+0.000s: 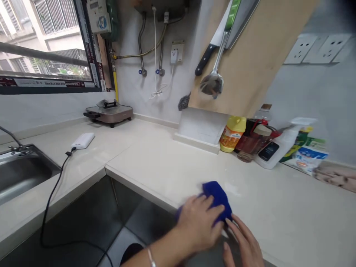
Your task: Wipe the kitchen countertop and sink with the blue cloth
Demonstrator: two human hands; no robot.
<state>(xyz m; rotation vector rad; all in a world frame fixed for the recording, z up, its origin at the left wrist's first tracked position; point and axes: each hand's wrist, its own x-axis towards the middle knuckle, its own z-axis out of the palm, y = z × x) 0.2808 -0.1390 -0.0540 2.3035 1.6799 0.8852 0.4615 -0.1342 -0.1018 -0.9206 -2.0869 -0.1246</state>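
Note:
A dark blue cloth (218,196) lies bunched on the pale countertop (155,159), close to its front edge. My left hand (200,218), a bracelet on its wrist, grips the cloth from above with bent fingers; it is slightly blurred. Just to the right is my right hand (246,241), its fingers stretched out and the thumb apart. The fingertips of that hand reach the cloth's lower right corner, and I see nothing held in it.
Along the right wall stand a yellow bottle (233,133), a brown-tinted jar (254,144), a white spray bottle (280,144) and packets. A white power bank (83,141) with a black cable, an electric pan (109,111) and a sink (25,170) are at left. Utensils hang above.

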